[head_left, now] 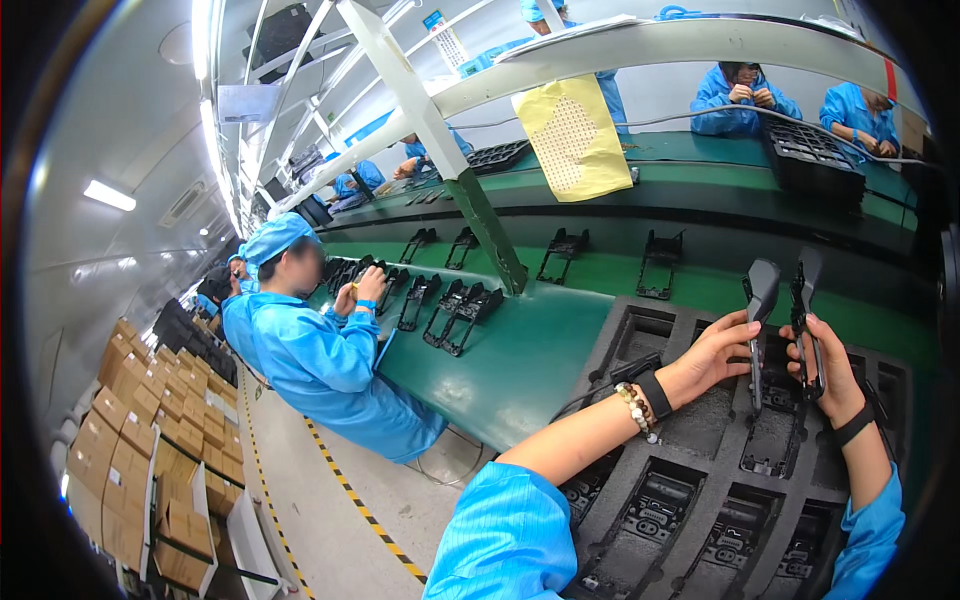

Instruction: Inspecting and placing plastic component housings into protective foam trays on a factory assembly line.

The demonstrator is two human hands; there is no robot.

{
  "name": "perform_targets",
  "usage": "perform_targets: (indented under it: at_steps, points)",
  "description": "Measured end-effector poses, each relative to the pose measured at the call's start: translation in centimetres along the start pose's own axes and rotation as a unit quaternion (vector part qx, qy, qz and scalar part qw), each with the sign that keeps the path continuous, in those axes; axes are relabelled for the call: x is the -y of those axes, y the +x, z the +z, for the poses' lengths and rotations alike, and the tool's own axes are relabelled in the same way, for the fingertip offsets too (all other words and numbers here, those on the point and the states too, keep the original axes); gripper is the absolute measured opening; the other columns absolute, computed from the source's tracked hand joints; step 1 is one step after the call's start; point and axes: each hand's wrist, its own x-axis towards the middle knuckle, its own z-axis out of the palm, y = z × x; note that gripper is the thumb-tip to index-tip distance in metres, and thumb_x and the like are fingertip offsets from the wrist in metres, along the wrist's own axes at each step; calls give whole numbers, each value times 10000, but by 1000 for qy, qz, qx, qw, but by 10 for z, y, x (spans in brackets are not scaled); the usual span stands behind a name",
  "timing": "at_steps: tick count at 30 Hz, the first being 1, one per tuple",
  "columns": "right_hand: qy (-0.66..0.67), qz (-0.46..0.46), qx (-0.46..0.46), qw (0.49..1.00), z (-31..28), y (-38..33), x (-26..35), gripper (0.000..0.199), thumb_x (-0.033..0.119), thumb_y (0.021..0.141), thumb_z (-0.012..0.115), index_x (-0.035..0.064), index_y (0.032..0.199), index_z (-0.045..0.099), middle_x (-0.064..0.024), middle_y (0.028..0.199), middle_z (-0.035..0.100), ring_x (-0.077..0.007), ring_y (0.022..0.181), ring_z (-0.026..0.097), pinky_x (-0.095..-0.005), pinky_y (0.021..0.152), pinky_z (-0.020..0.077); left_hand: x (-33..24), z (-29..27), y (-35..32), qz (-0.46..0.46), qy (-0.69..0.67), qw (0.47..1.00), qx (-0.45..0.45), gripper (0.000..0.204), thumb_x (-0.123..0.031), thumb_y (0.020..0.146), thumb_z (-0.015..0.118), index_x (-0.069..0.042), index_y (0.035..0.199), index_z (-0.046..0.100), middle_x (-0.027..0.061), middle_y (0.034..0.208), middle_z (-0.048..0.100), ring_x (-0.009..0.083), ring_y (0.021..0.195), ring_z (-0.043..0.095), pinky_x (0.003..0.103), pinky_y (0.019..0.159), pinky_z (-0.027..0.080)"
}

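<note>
My left hand [712, 358] grips a long dark grey plastic shell piece [762, 292], held upright with its smooth side showing. Close beside it, my right hand [834, 378] has its fingers around a similar black plastic shell piece [804, 285], turned so that its edge and inner side show. The two pieces stand side by side, apart from each other. Below both hands lies a dark foam tray [602, 356] with rectangular pockets. Black moulded parts [655, 512] sit in several of its near pockets. My forearms partly cover the tray.
Several black frames [660, 262] lie on the green conveyor [595, 270] beyond the tray. A co-worker in blue [310, 335] sits at the green table [525, 330] to my left. A white-and-green post [450, 170] rises ahead, and a yellow sheet [572, 140] hangs from the rail.
</note>
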Motion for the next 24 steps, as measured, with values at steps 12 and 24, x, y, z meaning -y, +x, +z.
perform_targets:
  at_steps: [12, 24]
  points:
    - [-50, -2, 11, 999, 6, -4, 11, 648, 317, 886, 676, 95, 1395, 344, -45, 1049, 587, -73, 797, 511, -256, 704, 445, -2, 4, 1, -13, -27, 999, -12, 394, -225, 954, 598, -81, 1299, 475, 77, 1239, 590, 233, 1145, 573, 454, 1065, 416]
    - [-79, 2, 44, 996, -2, -5, 5, 947, 468, 811, 737, 64, 1493, 219, -61, 1171, 512, -106, 988, 499, -258, 772, 422, 2, 4, 1, 4, -18, 999, -39, 372, -275, 921, 623, -9, 1177, 582, 130, 1157, 649, 277, 1061, 620, 527, 1043, 423]
